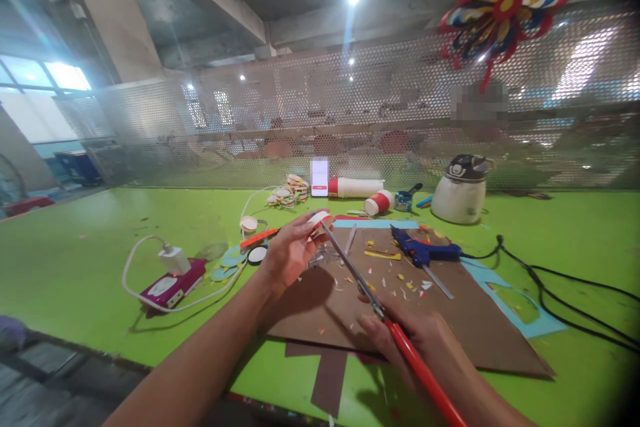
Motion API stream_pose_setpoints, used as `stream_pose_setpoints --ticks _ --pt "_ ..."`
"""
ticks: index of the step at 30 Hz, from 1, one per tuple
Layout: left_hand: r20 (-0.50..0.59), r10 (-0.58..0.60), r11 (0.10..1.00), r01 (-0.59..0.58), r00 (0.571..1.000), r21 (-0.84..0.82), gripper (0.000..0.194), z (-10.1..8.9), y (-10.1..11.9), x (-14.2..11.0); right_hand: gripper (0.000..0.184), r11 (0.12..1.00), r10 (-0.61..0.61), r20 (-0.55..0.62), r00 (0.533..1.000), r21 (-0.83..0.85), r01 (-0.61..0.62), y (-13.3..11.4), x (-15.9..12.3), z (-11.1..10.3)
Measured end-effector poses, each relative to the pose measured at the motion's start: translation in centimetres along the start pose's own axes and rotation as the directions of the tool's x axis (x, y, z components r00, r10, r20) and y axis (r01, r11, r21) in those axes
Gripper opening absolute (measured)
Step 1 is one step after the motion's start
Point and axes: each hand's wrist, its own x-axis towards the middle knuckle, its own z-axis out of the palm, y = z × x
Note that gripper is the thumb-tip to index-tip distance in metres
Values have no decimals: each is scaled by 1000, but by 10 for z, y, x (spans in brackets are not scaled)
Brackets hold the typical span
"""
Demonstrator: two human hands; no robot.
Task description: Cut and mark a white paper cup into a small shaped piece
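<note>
Raised over the brown board [310, 313], my left hand [293, 247] pinches a small white-and-red paper piece [321, 219], which looks like a curved cup strip. Long scissors with red handles [410, 353] are in my right hand [425, 340], angled up and left. Their blade tips reach the paper piece; how far the blades are parted is hard to see. Small paper scraps [395, 287] and a yellow strip [383, 255] lie on the board. A blue glue gun [425, 250] rests at the board's far right.
On the green table [60, 253] stand a purple power strip [175, 285] with a plugged-in charger, a lit phone [319, 177], stacked paper cups [360, 187] and a white kettle-like pot [459, 197]. Black cable [565, 273] runs off right. A perforated metal screen [280, 120] rises behind.
</note>
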Motion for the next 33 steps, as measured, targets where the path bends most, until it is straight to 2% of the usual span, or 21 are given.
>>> stream_pose_setpoints --ticks 10,19,23,27,30,33 --pt "-7 -7 1000 8 1000 23 33 -1 -1 1 39 999 -5 1 1000 -51 5 3 -2 2" --pt "2 -18 999 18 1000 28 36 -3 1 0 32 998 -29 28 999 -47 30 0 -3 -3" --pt "47 -9 999 7 999 45 40 -5 6 0 28 992 -91 35 995 -84 93 3 -5 -1" --pt "114 47 995 -56 992 78 41 -4 12 -2 23 981 -152 -9 988 -120 150 7 -9 1" --pt "159 84 987 -104 984 121 41 -2 17 -4 24 969 -195 -6 981 -154 191 6 -11 -1" --pt "202 118 977 -150 972 151 43 -1 23 -6 25 943 -270 -49 962 -217 253 6 -10 -2"
